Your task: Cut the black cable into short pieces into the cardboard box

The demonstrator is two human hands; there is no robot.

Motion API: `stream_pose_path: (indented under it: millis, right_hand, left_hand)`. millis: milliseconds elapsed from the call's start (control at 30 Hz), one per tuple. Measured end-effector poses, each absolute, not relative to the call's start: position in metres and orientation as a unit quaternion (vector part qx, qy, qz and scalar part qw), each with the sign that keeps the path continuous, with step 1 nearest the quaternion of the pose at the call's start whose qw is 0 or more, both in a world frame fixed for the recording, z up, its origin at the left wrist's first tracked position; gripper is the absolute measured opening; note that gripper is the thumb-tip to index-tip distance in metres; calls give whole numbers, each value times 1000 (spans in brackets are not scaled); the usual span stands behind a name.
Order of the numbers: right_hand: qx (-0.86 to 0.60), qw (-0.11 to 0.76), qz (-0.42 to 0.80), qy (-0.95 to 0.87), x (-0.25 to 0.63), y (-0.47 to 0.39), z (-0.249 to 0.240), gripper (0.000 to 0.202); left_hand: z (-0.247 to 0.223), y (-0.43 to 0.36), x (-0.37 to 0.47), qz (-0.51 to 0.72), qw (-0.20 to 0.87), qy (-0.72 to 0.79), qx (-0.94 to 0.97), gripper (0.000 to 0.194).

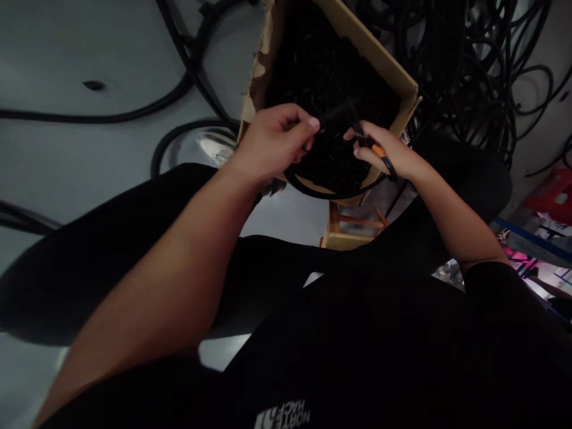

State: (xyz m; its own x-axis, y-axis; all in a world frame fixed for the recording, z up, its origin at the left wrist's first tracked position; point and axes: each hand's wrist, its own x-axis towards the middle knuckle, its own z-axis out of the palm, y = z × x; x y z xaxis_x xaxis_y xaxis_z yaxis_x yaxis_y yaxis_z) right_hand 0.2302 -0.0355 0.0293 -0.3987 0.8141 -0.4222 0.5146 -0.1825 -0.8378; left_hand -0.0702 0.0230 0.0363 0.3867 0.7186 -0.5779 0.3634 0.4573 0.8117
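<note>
Over a cardboard box [384,56] full of small dark pieces [330,77], my left hand [279,140] is closed, thumb against fingers, on a thin black strip or tube [333,113]. To its right, my right hand [384,149] is wrapped round scissors [379,151] with orange and black handles. Their blades point toward the far end of the black strip; blur hides whether they touch it. A black hose curves below the left hand along the near edge of the box.
Black hoses [134,116] cross the grey floor at left. Coiled black tubing [469,65] lies at the right. A small wooden stool [346,240] stands below the box, and a red crate [554,196] is at the right edge.
</note>
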Motion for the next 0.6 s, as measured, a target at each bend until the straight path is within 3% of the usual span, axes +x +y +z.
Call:
stream_pose_path:
  millis: [200,400,600]
  right_hand:
    - [-532,128,578,-606,219,-40,42,20]
    - [-559,156,570,-581,212,-47,43,28]
    - [-558,102,580,-584,204,-55,32,26]
  left_hand:
    - [49,27,-69,43,620,486,615,30]
    - [35,33,-76,16,623,496,605,43]
    - [6,14,-73,111,590,455,657,55]
